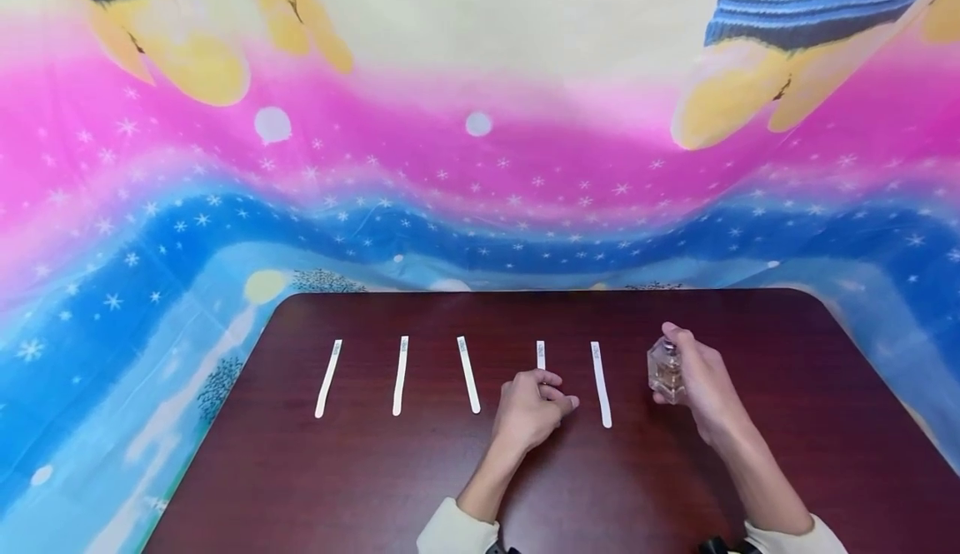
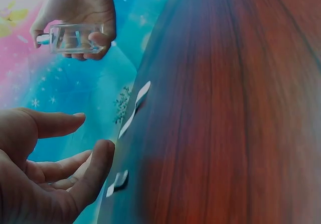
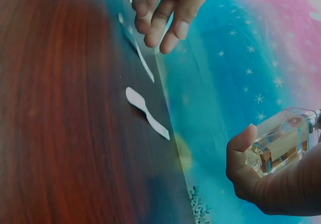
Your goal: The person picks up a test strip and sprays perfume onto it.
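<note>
My right hand (image 1: 705, 383) grips a clear glass perfume bottle (image 1: 663, 373) upright over the right part of the table, its index finger on top at the sprayer. Pale liquid shows inside the bottle (image 3: 281, 146) in the right wrist view. My left hand (image 1: 529, 411) hovers over the lower part of a white paper test strip (image 1: 541, 354), covering most of it. Thumb and fingers of the left hand (image 2: 65, 169) are loosely bent and apart, with nothing between them. Another strip (image 1: 601, 383), slightly bent, lies between the two hands.
Farther left lie more white strips, one slanted near the middle (image 1: 468, 375), one nearly straight (image 1: 401, 375) and one leaning (image 1: 327, 379). Small print marks their far ends. The dark red wooden table (image 1: 360, 479) meets a colourful patterned cloth (image 1: 480, 179) at its back edge.
</note>
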